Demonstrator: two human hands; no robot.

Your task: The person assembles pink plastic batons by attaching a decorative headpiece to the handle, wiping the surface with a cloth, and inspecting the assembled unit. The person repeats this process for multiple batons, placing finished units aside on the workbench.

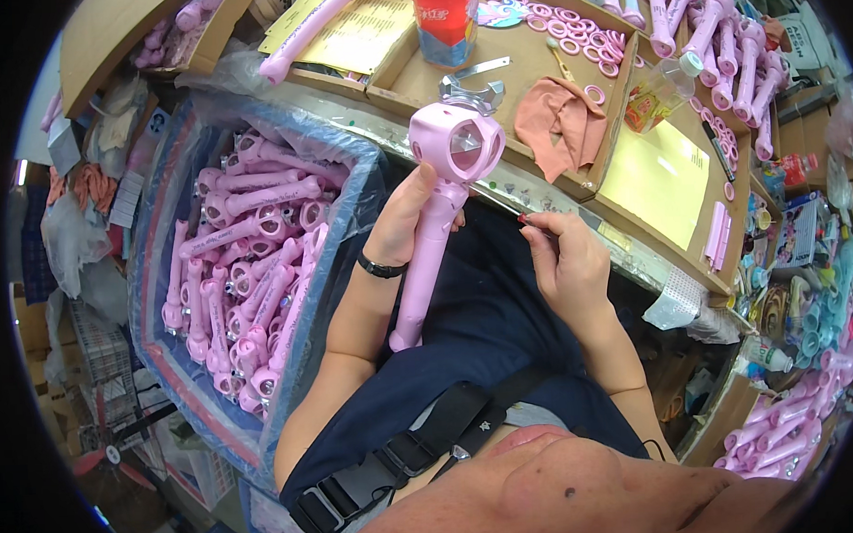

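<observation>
My left hand (404,218) is wrapped round the neck of a pink toy wand (433,233). The wand stands nearly upright over my lap, with an open-windowed round head and a silvery ornament (472,94) on top. To the right, my right hand (572,261) pinches a slim tool (499,204) with a thin metal shaft and a small red part by the fingertips. Its shaft points at the wand just below the head. Whether the tip touches the wand, I cannot tell. The fingers behind the wand are mostly hidden.
At left a blue-lined bin (146,304) holds many pink wands. Cardboard trays (392,80) on the bench carry pink rings (578,36), a red cup (446,26), an orange cloth (560,126), a bottle (660,94) and yellow paper (654,188). More pink parts (780,423) lie at lower right.
</observation>
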